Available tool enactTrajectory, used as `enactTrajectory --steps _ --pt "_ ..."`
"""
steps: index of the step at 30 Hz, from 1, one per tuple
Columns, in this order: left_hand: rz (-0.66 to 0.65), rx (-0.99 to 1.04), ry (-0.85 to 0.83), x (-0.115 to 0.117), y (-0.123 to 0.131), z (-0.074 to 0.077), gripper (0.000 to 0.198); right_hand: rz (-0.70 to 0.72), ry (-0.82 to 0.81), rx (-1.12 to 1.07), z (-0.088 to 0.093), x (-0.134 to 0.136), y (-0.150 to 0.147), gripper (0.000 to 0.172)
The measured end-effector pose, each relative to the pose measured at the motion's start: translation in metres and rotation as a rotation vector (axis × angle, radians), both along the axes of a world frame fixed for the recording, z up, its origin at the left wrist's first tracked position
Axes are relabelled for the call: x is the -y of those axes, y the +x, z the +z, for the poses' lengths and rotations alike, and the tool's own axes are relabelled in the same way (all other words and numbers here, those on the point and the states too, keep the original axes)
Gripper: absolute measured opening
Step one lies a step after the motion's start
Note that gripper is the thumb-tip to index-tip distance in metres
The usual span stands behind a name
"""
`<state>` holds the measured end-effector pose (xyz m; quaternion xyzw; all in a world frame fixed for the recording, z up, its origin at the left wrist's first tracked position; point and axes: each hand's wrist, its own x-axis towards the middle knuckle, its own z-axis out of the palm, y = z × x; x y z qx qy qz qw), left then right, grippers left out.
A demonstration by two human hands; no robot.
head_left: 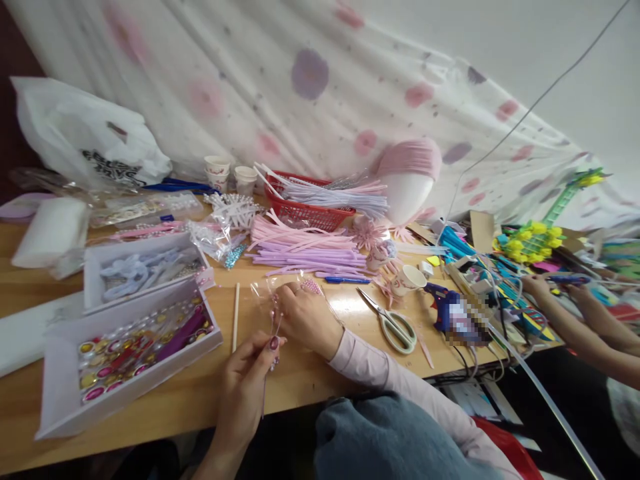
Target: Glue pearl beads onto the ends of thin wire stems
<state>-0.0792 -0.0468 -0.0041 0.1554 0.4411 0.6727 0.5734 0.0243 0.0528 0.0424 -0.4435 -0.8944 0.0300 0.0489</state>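
My left hand (pixel 245 367) is closed, thumb against finger, on a thin beaded wire (pixel 277 325). Small pale and pink beads show near its upper end and below my thumb, and a purplish length hangs down past the table edge. Just beyond it, my right hand (pixel 307 319) lies low over the table with its fingers curled toward the wire's upper end. Its fingertips are mostly hidden, so what they pinch does not show. A clear plastic bag (pixel 261 291) with pink beads (pixel 313 287) lies partly under and behind my right hand.
Left stand white boxes of gems (pixel 133 393) and pale trim (pixel 145 273). A wooden stick (pixel 236 317), scissors (pixel 393 323), a blue pen (pixel 347 281) and a paper cup (pixel 409 280) surround my hands. Pipe cleaners (pixel 310 257) lie behind; a blue glue gun (pixel 445 307) and another person's hands (pixel 550 290) are right.
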Motion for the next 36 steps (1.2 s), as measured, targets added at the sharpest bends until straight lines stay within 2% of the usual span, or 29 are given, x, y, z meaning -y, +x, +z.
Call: enactTrajectory --steps 6,10,13,15,21,25,33,36 --pt "-0.035 0.003 0.025 0.0 -0.001 -0.005 0.033 0.002 -0.013 0.043 0.004 0.004 0.001 0.02" --pt "-0.038 -0.013 0.041 -0.001 -0.001 -0.003 0.031 0.017 -0.025 0.083 0.011 0.01 -0.003 0.018" --pt "-0.036 -0.027 0.046 -0.001 0.001 0.0 0.032 0.05 -0.017 0.104 0.014 0.012 -0.007 0.024" --pt "-0.046 -0.029 0.055 -0.002 0.001 0.001 0.032 0.081 -0.009 0.112 0.013 0.012 -0.008 0.027" --pt "-0.041 -0.029 0.059 0.0 0.001 -0.001 0.032 0.099 0.001 0.132 0.003 0.009 -0.004 0.02" --pt "-0.055 -0.034 0.061 0.002 0.0 -0.004 0.031 0.086 -0.014 0.124 -0.001 0.006 -0.001 0.026" --pt "-0.067 -0.047 0.125 0.0 0.0 -0.001 0.022 0.158 -0.055 0.093 0.0 0.006 -0.002 0.023" --pt "-0.059 -0.03 0.106 0.0 0.0 -0.002 0.021 0.138 -0.055 0.07 0.003 0.008 -0.001 0.021"
